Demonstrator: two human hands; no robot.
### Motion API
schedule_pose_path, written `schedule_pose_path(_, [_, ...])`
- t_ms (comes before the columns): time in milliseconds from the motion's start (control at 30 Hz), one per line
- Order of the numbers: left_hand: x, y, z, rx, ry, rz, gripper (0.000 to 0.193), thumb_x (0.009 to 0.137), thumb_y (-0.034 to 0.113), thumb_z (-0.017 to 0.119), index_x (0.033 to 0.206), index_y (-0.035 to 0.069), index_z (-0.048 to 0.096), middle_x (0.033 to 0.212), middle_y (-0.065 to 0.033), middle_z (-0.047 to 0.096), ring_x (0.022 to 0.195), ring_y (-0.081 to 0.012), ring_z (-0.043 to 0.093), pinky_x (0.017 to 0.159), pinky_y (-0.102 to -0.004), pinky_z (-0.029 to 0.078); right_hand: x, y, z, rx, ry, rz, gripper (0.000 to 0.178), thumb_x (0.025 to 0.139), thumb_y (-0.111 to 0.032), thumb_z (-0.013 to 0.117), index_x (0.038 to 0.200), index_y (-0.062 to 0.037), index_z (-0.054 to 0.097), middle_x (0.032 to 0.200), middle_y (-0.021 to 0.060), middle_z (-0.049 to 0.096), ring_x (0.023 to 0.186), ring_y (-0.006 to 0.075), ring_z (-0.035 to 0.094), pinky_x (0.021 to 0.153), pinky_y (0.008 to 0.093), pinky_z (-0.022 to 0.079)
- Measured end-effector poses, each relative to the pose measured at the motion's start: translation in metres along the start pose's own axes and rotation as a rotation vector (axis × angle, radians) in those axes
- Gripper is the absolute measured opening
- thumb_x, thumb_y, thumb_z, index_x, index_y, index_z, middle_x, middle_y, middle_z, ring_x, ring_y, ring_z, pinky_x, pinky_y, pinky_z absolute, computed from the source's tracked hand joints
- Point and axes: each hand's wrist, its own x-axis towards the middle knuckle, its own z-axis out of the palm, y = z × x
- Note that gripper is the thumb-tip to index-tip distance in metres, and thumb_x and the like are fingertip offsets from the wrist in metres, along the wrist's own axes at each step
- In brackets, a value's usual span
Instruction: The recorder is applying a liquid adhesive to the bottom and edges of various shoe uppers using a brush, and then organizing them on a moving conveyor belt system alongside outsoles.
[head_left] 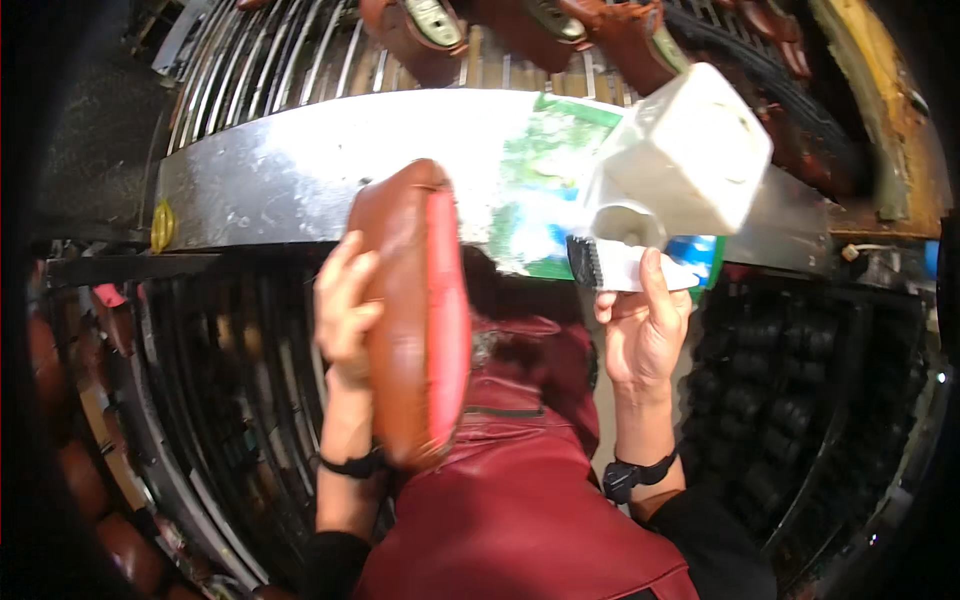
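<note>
My left hand grips a brown shoe from its left side, holding it sole up so the red sole faces me. My right hand is closed on a white brush with black bristles. Just above that hand stands a white plastic jug, tilted, on a shiny metal bench. The brush bristles are apart from the shoe, a short way to its right. A dark red apron covers my lap below both hands.
A green and blue sheet lies on the bench under the jug. Several brown shoes sit on a wire rack behind the bench. Dark racks flank me left and right.
</note>
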Motion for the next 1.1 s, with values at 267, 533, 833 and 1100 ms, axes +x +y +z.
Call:
schedule_pose_path(267, [-0.026,-0.015,0.005,0.27,-0.055,0.095,0.033,0.097,0.004,0.069,0.126,0.007,0.052,0.138,-0.0245,0.066,0.128,-0.0429,0.066,0.108,-0.0507,0.054,0.0,0.053,0.037,-0.11,-0.391,0.123,0.015,0.102,-0.008,0.074,0.106,0.0056,0.072,0.087,0.0128,0.074,0.066,0.0151,0.069,0.055,0.0261,0.053])
schedule_pose_path(533, [-0.023,-0.01,-0.001,0.237,-0.096,0.069,0.031,0.097,0.004,0.069,0.124,0.006,0.053,0.137,-0.0253,0.067,0.125,-0.0441,0.066,0.105,-0.0525,0.054,0.059,0.075,0.087,-0.347,-0.323,-0.09,0.012,0.1,-0.007,0.075,0.098,0.005,0.075,0.08,0.0089,0.075,0.061,0.0144,0.068,0.053,0.0278,0.052])
schedule_pose_path(833, [-0.016,-0.015,-0.001,0.256,-0.047,0.116,0.028,0.097,0.004,0.069,0.123,0.004,0.058,0.134,-0.0238,0.069,0.124,-0.0416,0.068,0.105,-0.0504,0.055,0.041,0.049,0.063,-0.365,-0.542,0.142,0.017,0.1,-0.012,0.075,0.1,0.0051,0.073,0.084,0.0109,0.075,0.063,0.0155,0.069,0.053,0.0274,0.051])
schedule_pose_path(1100, [-0.01,-0.014,0.003,0.236,-0.01,0.131,0.028,0.098,0.007,0.069,0.124,0.003,0.059,0.134,-0.0238,0.069,0.123,-0.0403,0.068,0.105,-0.0491,0.055,-0.058,0.011,0.038,-0.413,-1.02,-0.366,0.013,0.084,0.007,0.076,0.097,0.0094,0.076,0.087,0.0216,0.076,0.079,0.0327,0.076,0.07,0.0403,0.063])
